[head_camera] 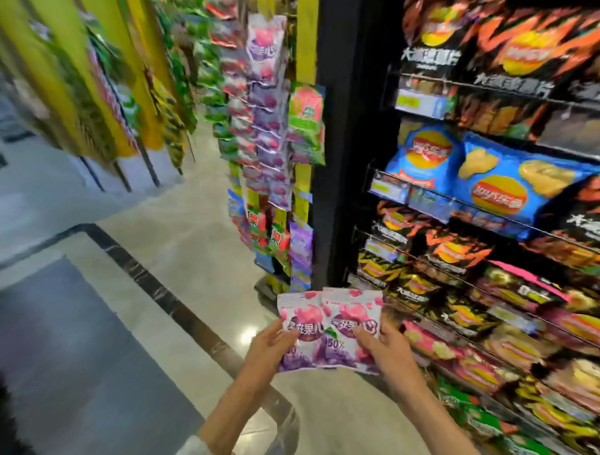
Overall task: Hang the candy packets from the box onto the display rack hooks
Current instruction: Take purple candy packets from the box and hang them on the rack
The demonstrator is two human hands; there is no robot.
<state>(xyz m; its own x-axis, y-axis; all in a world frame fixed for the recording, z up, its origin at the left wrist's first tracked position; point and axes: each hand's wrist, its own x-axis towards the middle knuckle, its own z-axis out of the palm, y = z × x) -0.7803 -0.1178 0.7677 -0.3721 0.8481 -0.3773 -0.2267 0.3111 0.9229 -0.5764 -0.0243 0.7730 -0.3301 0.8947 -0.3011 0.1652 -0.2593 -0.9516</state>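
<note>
The person is holding two candy packets [329,330] side by side, low and near in the scene, over the tiled floor [197,251]. The left hand [270,344] is pinching the left packet's lower edge, thumb lying across its front; the right hand [384,345] is gripping the right packet the same way. The two packets are overlapping slightly at their inner edges. No box is showing in this view.

The display rack [271,133] is standing farther off and above the hands, already crowded with hanging purple-and-pink packets of the same print. To the right, a dark shelf unit [354,157] is carrying chip bags [515,189].

The picture is smeared, so the hooks and the holes in the packet tops are too blurred to make out. The likely trouble from here: with both hands occupied low on the packets, the tops are flopping free, and threading a hole onto a hook may miss. A packed hook could also be pushing neighbouring packets off, or one of the overlapping packets could be slipping to the floor.
</note>
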